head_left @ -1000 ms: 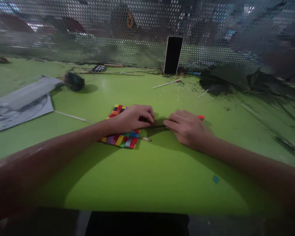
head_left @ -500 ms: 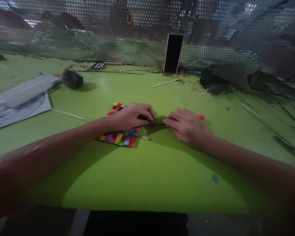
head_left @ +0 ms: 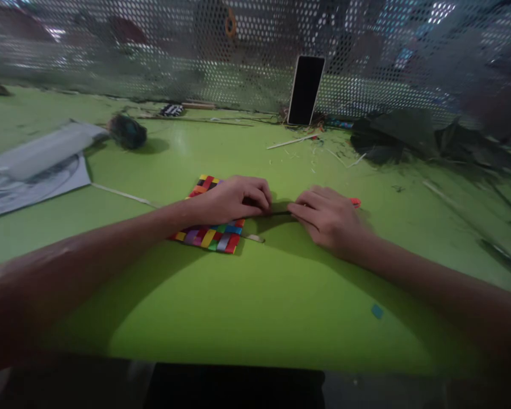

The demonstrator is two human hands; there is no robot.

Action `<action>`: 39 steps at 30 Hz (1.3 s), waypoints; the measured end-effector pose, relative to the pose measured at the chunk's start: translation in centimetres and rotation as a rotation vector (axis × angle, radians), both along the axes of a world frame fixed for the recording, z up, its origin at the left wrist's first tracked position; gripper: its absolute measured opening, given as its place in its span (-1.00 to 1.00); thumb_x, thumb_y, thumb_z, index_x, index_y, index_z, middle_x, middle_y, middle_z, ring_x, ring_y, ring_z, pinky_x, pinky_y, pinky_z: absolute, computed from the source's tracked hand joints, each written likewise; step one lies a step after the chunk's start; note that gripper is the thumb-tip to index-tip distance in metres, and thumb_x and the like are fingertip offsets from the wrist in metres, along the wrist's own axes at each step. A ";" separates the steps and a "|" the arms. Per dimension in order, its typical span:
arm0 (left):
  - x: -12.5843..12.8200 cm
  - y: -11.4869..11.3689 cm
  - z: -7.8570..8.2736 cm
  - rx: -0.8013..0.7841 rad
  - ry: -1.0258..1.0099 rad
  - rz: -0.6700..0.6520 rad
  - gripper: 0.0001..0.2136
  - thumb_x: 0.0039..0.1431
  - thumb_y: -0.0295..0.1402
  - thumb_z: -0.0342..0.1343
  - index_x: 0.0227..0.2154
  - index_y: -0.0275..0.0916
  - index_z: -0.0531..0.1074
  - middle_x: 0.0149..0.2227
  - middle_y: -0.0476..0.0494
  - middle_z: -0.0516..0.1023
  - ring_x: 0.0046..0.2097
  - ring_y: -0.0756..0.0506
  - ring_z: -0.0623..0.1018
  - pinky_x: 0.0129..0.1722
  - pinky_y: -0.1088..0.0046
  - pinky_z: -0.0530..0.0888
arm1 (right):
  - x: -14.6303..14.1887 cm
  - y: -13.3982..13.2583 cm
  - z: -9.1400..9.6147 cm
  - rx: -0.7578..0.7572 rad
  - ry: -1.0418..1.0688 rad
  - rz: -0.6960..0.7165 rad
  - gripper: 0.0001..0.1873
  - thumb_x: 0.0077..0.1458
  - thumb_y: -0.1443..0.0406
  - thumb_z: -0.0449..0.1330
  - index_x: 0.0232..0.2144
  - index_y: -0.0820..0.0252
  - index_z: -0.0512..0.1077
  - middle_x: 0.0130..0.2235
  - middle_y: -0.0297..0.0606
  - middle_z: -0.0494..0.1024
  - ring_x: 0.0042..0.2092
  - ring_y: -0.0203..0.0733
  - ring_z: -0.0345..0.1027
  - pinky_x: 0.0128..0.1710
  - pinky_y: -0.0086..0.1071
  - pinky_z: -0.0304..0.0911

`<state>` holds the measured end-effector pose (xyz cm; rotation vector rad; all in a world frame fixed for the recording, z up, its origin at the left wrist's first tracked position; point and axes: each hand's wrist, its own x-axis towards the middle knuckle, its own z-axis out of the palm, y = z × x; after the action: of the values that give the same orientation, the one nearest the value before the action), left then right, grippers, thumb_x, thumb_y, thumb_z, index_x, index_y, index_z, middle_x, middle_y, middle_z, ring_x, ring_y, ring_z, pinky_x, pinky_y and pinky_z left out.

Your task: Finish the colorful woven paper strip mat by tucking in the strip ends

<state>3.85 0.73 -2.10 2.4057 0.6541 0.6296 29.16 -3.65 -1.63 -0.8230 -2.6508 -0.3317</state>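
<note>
Between my two hands runs a thin dark strip (head_left: 280, 213), low over the green table. My left hand (head_left: 238, 197) pinches its left end, fingers curled. With thumb and fingers pressed together, my right hand (head_left: 323, 216) grips the other end. Under my left hand and wrist lies a colourful woven mat (head_left: 208, 236), partly hidden. A pale flat strip (head_left: 254, 238) sticks out past the mat's right edge. Just beyond my right hand an orange-red tip (head_left: 356, 203) shows; the rest of that thing is hidden.
A phone (head_left: 306, 91) leans upright on the perforated metal screen (head_left: 247, 74). At left are a plastic-wrapped packet (head_left: 46, 150) on printed paper and a dark ball (head_left: 128, 132). Dark dried leaves (head_left: 400, 133) lie back right. A blue scrap (head_left: 377, 311) sits near the front.
The whole view has shifted slightly, so everything appears a little further right. Both hands keep their pinch on the dark strip, with hardly any movement relative to the table.
</note>
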 end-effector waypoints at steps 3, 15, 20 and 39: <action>0.0 0.0 0.0 0.001 0.006 0.000 -0.88 0.17 -0.51 0.16 -0.38 -0.23 0.58 -0.23 -0.07 0.56 -0.20 0.00 0.54 -0.14 0.48 0.43 | 0.0 0.1 -0.1 -0.005 0.005 -0.001 -0.71 0.32 0.37 0.01 -0.18 0.29 0.55 -0.31 -0.12 0.50 -0.27 -0.14 0.24 -0.28 -0.27 0.11; 0.1 0.1 -0.1 -0.059 -0.058 0.000 -0.91 0.19 -0.44 0.18 -0.34 -0.22 0.60 -0.25 -0.09 0.58 -0.20 -0.01 0.55 -0.13 0.43 0.46 | -0.1 0.0 0.1 -0.025 -0.040 -0.007 -0.70 0.33 0.35 0.02 -0.18 0.31 0.56 -0.31 -0.11 0.52 -0.27 -0.15 0.26 -0.27 -0.28 0.12; 0.1 0.4 0.6 -0.361 -0.303 0.183 -0.88 0.14 -0.35 0.25 -0.32 -0.29 0.57 -0.34 -0.12 0.61 -0.29 -0.04 0.59 -0.20 0.37 0.55 | 0.1 0.1 -0.2 -0.009 -0.028 -0.030 -0.72 0.32 0.33 0.04 -0.18 0.30 0.56 -0.32 -0.12 0.51 -0.28 -0.15 0.25 -0.28 -0.28 0.14; -16.2 3.2 1.3 -0.206 0.201 0.433 -0.76 0.08 -0.18 0.23 -0.29 -0.25 0.59 -0.26 -0.18 0.64 -0.23 -0.11 0.58 -0.19 0.43 0.43 | 1.6 2.0 -1.6 0.051 0.137 -0.307 -0.68 0.14 0.51 0.08 -0.09 0.33 0.51 -0.13 -0.02 0.56 -0.09 0.01 0.37 -0.07 -0.10 0.24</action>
<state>-12.39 3.90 -0.83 2.1626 1.2810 0.4627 30.78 -1.68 -3.19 -1.1931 -2.3792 -0.4011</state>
